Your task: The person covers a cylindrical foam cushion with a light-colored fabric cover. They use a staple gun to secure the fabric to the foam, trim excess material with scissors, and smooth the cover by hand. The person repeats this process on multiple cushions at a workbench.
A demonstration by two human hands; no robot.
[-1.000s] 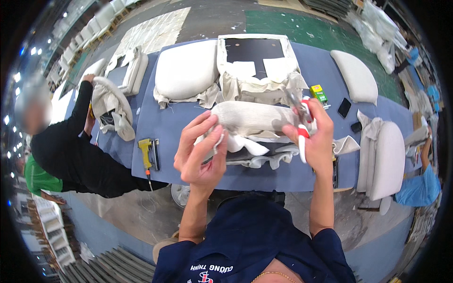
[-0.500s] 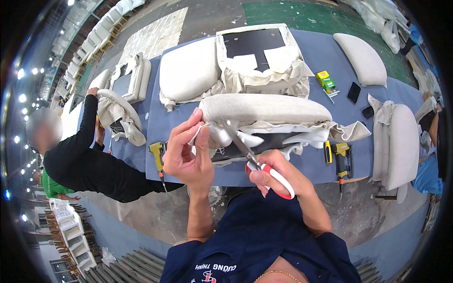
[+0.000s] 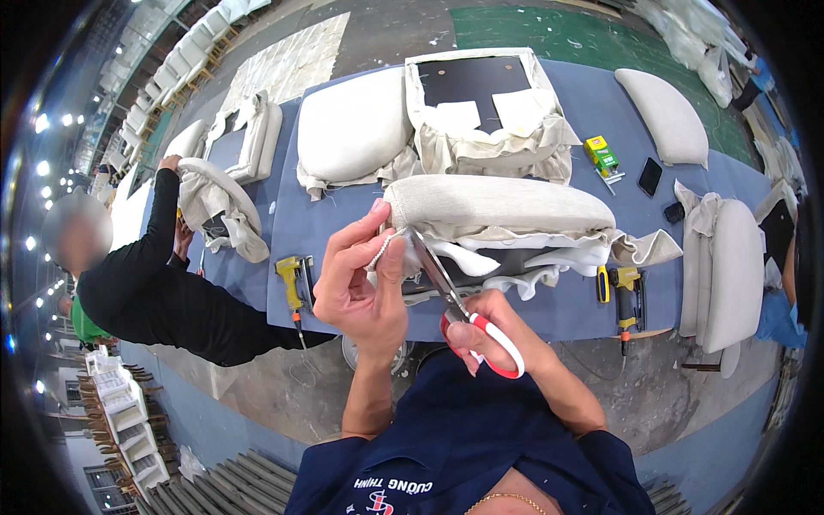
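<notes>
A beige fabric-covered cushion (image 3: 506,202) stands on its long side in front of me, with white padding (image 3: 468,260) and a dark board showing along its underside. At its left end, my left hand (image 3: 365,287) pinches a thin, pale corded trim (image 3: 381,249) between thumb and fingers. My right hand (image 3: 502,330) grips scissors (image 3: 441,271) with red and white handles. Their blades slant up to the left, and the tips lie beside the trim at the cushion's corner, close to my left fingertips. Whether the blades touch the trim, I cannot tell.
Staple guns lie on the blue table at left (image 3: 296,283) and right (image 3: 629,296), the right one beside a yellow cutter (image 3: 602,284). Behind are upholstered pieces (image 3: 354,124), a green-yellow box (image 3: 601,154) and a phone (image 3: 650,177). Leftward, a person in black (image 3: 154,283) handles another cushion.
The scissors' tips have moved beside the pinched trim, near my left fingertips. The whole scene has shifted slightly right and down in the view. My left hand keeps its pinch.
</notes>
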